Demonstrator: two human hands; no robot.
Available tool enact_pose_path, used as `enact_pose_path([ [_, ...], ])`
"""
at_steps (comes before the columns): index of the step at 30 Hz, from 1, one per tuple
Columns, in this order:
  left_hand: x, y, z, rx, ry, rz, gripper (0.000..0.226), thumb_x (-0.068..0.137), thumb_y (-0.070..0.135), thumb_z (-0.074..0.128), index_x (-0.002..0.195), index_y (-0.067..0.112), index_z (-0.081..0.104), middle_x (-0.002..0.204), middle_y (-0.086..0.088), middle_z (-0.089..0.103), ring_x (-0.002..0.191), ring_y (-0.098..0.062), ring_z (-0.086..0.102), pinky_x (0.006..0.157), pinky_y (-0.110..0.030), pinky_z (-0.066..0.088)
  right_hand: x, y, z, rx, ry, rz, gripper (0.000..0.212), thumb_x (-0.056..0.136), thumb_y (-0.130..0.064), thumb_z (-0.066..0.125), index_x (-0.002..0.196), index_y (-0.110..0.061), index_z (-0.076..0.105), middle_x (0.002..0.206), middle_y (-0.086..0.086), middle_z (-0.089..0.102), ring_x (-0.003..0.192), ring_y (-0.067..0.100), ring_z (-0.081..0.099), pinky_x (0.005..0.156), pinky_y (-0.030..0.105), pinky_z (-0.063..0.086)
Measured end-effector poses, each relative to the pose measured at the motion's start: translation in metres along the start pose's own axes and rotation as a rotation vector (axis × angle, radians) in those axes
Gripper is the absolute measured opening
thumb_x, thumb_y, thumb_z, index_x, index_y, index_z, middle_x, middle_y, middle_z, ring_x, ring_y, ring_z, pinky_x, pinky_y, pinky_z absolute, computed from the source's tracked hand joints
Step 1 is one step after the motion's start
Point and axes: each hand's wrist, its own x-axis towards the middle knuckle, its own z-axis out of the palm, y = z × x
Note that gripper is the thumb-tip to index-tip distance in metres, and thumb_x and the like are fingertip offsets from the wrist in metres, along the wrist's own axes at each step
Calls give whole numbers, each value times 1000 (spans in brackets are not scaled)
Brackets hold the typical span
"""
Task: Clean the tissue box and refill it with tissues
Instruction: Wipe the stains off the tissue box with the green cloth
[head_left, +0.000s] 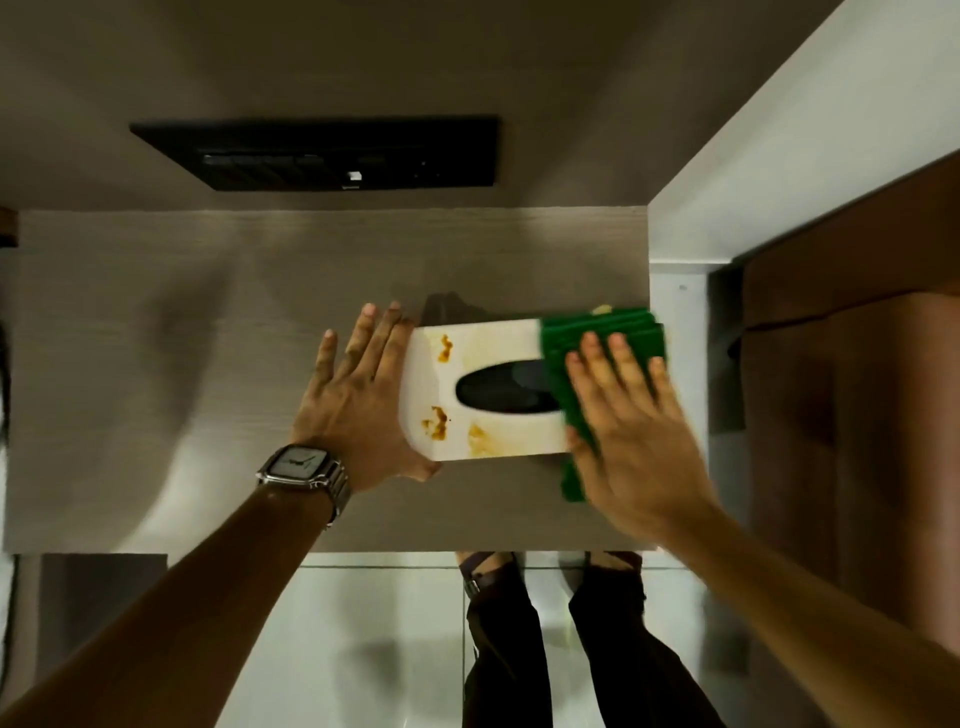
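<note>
Tissue box right end hidden beneath green cloth

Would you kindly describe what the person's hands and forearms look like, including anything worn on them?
Both forearms are bare, with no sleeves in view and no gloves. The left hand has a silver metal wristwatch with a rectangular pale face and a link bracelet on its wrist. The right hand shows no rings or bands, though it is motion-blurred.
</note>
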Motion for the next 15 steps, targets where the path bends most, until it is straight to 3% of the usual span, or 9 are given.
enact_pose_path([
  [3, 1, 0, 2, -10, -1, 12, 152, 49, 77, 75, 153, 15, -17, 164, -5, -14, 148, -21, -20, 120, -52, -6, 11, 23, -9, 34, 28, 173, 69, 101, -46, 27, 161, -14, 11, 169, 11, 7, 156, 28, -3, 125, 53, 4],
  [6, 2, -1, 4, -31, 3, 30, 152, 48, 75, 76, 153, 16, -17, 164, -5, -14, 147, -19, -20, 120, -52, -6, 55, -16, -11, 29, 115, 347, 72, 101, -53, 25, 159, -10, 17, 168, 16, 12, 155, 35, 5, 124, 56, 8],
  [8, 3, 0, 5, -21, 14, 20, 153, 46, 75, 77, 152, 18, -18, 165, -4, -12, 147, -17, -20, 120, -50, -7, 73, -54, -8, 31, 121, 280, 73, 102, -56, 23, 159, -10, 17, 168, 15, 13, 155, 35, 7, 124, 56, 8],
  [10, 2, 1, 5, -12, 29, 0, 152, 44, 75, 76, 152, 19, -16, 165, -4, -10, 147, -16, -18, 119, -50, -7, 63, -74, 0, 43, 80, 95, 70, 103, -52, 19, 160, -11, 15, 169, 13, 10, 156, 32, 3, 125, 54, 5],
  [13, 1, 2, 1, -5, 10, 0, 153, 45, 75, 77, 154, 15, -13, 165, -5, -10, 148, -20, -17, 119, -51, -7, 24, -40, 1, 31, 8, -97, 64, 106, -47, 17, 160, -15, 10, 169, 8, 8, 157, 26, 1, 125, 53, 5],
  [15, 0, 3, 1, -6, 5, 8, 153, 47, 74, 78, 154, 14, -14, 165, -6, -12, 149, -21, -17, 120, -53, -6, 12, 3, -6, -22, -19, -46, 64, 106, -47, 15, 160, -16, 8, 169, 8, 6, 157, 26, 1, 125, 53, 5],
])
